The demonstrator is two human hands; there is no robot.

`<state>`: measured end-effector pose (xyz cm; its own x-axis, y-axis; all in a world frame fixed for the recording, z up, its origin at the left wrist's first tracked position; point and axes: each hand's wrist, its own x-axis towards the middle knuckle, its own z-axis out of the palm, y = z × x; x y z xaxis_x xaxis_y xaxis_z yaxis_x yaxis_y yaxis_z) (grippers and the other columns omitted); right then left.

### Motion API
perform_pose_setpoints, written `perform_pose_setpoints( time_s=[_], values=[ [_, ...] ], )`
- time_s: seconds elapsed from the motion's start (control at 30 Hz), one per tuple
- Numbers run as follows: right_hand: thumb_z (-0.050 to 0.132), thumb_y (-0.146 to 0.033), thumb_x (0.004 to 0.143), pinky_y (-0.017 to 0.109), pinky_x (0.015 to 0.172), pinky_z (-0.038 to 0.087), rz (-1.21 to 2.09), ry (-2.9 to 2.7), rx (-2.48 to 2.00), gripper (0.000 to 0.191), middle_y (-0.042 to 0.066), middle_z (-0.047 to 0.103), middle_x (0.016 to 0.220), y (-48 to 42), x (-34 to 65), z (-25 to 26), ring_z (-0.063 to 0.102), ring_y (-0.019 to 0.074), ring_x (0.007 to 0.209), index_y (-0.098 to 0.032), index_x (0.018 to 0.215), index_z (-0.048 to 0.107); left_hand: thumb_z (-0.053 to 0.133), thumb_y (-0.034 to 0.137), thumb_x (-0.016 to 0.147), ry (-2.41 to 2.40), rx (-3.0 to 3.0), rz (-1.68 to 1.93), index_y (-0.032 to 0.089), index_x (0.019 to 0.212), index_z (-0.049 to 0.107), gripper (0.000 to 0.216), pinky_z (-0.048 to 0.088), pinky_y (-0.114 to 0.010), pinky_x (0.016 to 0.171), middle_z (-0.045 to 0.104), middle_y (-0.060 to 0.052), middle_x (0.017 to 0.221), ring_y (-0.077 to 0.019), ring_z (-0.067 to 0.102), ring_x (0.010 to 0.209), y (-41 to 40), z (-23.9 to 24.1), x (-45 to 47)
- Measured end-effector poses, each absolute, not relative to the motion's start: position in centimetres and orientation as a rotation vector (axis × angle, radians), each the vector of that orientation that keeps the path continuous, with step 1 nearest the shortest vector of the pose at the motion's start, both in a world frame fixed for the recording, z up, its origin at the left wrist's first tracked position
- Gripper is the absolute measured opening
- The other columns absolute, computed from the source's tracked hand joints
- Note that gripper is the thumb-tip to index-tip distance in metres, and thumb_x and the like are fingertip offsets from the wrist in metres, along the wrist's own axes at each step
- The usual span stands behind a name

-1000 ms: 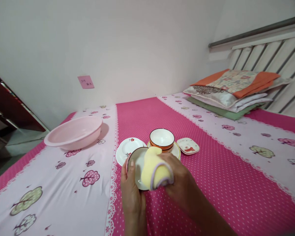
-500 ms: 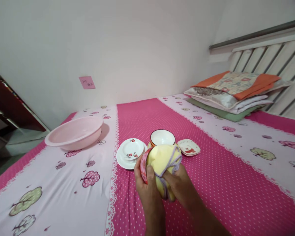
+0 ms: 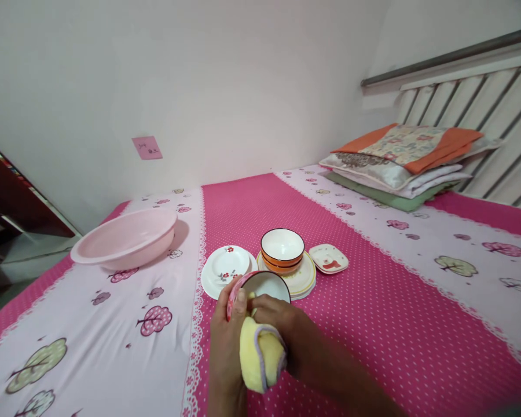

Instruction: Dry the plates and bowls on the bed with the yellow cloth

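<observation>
A bowl [image 3: 267, 284], red-pink outside and white inside with a dark rim, is tilted in my left hand [image 3: 226, 324], whose fingers wrap its left side with the thumb at the rim. My right hand [image 3: 282, 324] grips a yellow cloth [image 3: 260, 354] with purple edging at the bowl's near side; part of the cloth hangs below the fingers. Just beyond the held bowl, stacked orange bowls [image 3: 282, 249] stand on cream plates [image 3: 306, 275]. White flowered plates [image 3: 230, 263] lie to the left, and a small square dish [image 3: 329, 258] with a red figure sits to the right.
A large pink basin [image 3: 125, 237] stands at the left on the patterned bedsheet [image 3: 243, 214]. Folded cushions and bedding [image 3: 403, 162] are piled at the far right beside a white railing [image 3: 469, 104]. A pink note [image 3: 146, 147] is stuck on the wall.
The cloth has come down from over the bowl toward me, so the bowl's white inside now shows. Both hands have shifted slightly left, still holding bowl and cloth.
</observation>
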<state>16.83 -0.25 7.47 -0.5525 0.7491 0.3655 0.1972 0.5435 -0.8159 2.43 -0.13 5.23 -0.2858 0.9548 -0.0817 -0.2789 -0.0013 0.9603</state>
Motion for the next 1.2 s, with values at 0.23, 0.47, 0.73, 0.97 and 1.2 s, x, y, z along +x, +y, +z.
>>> perform_pose_setpoints(
  time_s=[0.23, 0.47, 0.73, 0.97, 1.2],
  values=[
    [0.059, -0.018, 0.105, 0.035, 0.090, 0.045, 0.537, -2.372, -0.918, 0.010, 0.005, 0.072, 0.116, -0.9, 14.8, 5.1, 0.063, 0.0220, 0.102, -0.022, 0.101, 0.066, 0.079, 0.065, 0.080, 1.399, 1.064, 1.354, 0.023, 0.130, 0.071, 0.066, 0.055, -0.045, 0.099, 0.076, -0.012, 0.127, -0.0328, 0.071, 0.114, -0.4, 5.2, -1.0],
    [0.063, -0.013, 0.101, 0.043, 0.093, 0.048, 0.119, -2.273, -1.033, 0.008, 0.010, 0.074, 0.126, -0.4, 14.9, 3.4, 0.065, 0.0288, 0.111, -0.020, 0.102, 0.068, 0.079, 0.066, 0.078, 1.597, 1.128, 1.420, 0.025, 0.129, 0.073, 0.065, 0.052, -0.049, 0.106, 0.074, -0.011, 0.135, -0.0370, 0.065, 0.127, -1.0, 7.0, -2.5],
    [0.074, -0.024, 0.080, 0.040, 0.078, 0.064, 0.751, -1.374, -0.970, 0.033, 0.009, 0.080, 0.100, 0.7, 18.6, 6.1, 0.076, 0.0296, 0.092, -0.020, 0.113, 0.073, 0.080, 0.056, 0.085, 1.377, 0.585, 1.755, 0.027, 0.131, 0.070, 0.056, 0.054, -0.047, 0.109, 0.075, -0.009, 0.132, -0.0305, 0.072, 0.118, -0.6, 7.0, -1.7],
    [0.080, -0.023, 0.081, 0.038, 0.077, 0.066, 0.806, -1.355, -0.875, 0.025, 0.008, 0.081, 0.095, 0.3, 19.0, 6.0, 0.078, 0.0286, 0.090, -0.021, 0.106, 0.076, 0.083, 0.046, 0.086, 0.945, 0.394, 1.701, 0.023, 0.134, 0.070, 0.055, 0.055, -0.038, 0.110, 0.077, -0.008, 0.130, -0.0267, 0.072, 0.121, -0.2, 6.6, 1.5],
    [0.069, -0.009, 0.079, 0.037, 0.079, 0.064, 0.677, -1.582, -0.904, 0.035, 0.006, 0.078, 0.100, -0.4, 17.9, 6.8, 0.075, 0.0255, 0.088, -0.025, 0.110, 0.067, 0.078, 0.054, 0.087, 0.973, 0.424, 1.792, 0.024, 0.143, 0.063, 0.065, 0.060, -0.038, 0.096, 0.070, -0.011, 0.142, -0.0321, 0.068, 0.127, 0.1, 5.8, 3.8]
  ],
)
